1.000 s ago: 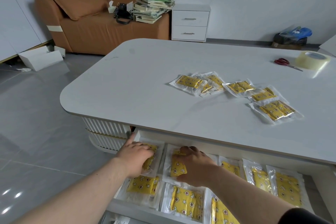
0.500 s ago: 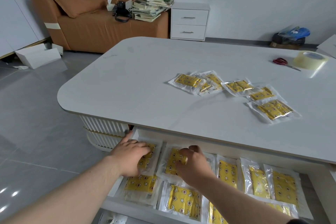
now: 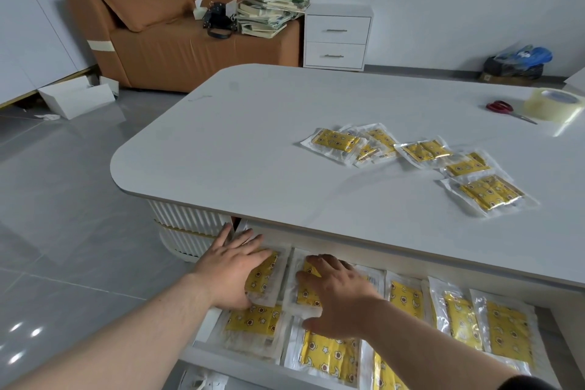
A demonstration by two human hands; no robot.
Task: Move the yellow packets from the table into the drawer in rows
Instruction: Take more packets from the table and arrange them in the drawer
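Note:
Several yellow packets [image 3: 414, 153] in clear wrappers lie scattered on the white table [image 3: 253, 149], right of centre. Below the table's front edge the drawer [image 3: 202, 326] stands pulled out, with several yellow packets [image 3: 506, 331] laid in rows inside. My left hand [image 3: 232, 269] lies flat with straight fingers on the packet [image 3: 267, 274] at the drawer's back left corner. My right hand [image 3: 340, 298] rests with spread fingers on the neighbouring packet [image 3: 304, 291], just right of the left hand. Neither hand grips anything.
Red scissors [image 3: 501, 108] and a roll of clear tape [image 3: 552, 103] sit at the table's far right. An orange sofa [image 3: 196, 41] with books, a white nightstand [image 3: 337, 38] and a white box [image 3: 76, 96] on the floor stand beyond the table.
My right hand has uncurled from the packet and now lies flat with spread fingers. My left hand has also flattened and shifted slightly deeper into the drawer.

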